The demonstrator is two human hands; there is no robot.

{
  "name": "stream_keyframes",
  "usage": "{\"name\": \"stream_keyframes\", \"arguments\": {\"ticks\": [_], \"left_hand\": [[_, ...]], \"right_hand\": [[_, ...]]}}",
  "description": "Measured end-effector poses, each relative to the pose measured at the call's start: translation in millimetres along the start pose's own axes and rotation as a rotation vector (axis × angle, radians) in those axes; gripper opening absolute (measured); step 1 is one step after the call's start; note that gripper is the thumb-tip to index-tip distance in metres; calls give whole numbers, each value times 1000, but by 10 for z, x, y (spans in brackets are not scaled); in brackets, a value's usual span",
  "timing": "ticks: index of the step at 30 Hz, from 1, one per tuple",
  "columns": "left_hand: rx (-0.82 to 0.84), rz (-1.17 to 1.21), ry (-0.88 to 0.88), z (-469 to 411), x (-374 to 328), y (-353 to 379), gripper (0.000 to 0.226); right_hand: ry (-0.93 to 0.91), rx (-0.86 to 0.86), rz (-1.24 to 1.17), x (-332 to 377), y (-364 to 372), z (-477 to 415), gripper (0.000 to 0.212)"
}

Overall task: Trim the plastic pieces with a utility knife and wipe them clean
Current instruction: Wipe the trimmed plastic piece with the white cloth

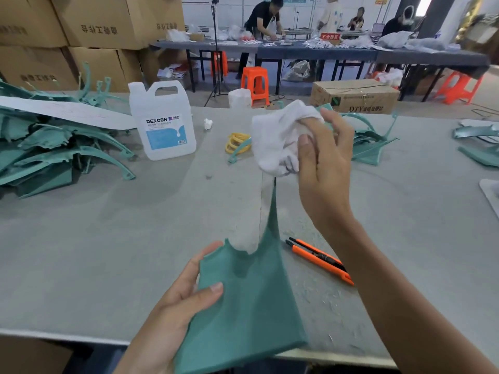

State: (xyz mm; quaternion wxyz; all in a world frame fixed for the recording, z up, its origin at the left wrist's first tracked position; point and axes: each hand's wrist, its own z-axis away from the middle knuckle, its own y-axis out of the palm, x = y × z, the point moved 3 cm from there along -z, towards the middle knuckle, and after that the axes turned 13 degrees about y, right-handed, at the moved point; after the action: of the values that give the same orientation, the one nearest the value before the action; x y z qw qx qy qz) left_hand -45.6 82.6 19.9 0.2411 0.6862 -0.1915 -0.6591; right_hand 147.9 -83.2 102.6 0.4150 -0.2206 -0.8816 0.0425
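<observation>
Nearest, the left hand (186, 300) grips the wide end of a teal plastic piece (251, 306), thumb on top and fingers curled behind its left edge. The piece lifts off the grey surface (94, 252) and tapers toward 12 o'clock. At 2 o'clock from it an orange utility knife (320, 261) lies on the surface among shavings, untouched. Farther on, the right hand (324, 163) clutches a bunched white cloth (278, 139) just above the piece's narrow tip. Beyond, at 10 o'clock, stands a clear jug (162, 122), with a heap of teal pieces (54, 149) to its left.
</observation>
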Motion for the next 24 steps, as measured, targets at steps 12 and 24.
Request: {"name": "stream_keyframes", "arguments": {"ticks": [12, 24], "left_hand": [[-342, -166, 388, -1091, -326, -81, 47], [-514, -462, 404, -1323, -180, -391, 26]], "right_hand": [[641, 1059, -299, -340, 229, 547, 16], [489, 692, 1117, -1479, -304, 12, 58]]}}
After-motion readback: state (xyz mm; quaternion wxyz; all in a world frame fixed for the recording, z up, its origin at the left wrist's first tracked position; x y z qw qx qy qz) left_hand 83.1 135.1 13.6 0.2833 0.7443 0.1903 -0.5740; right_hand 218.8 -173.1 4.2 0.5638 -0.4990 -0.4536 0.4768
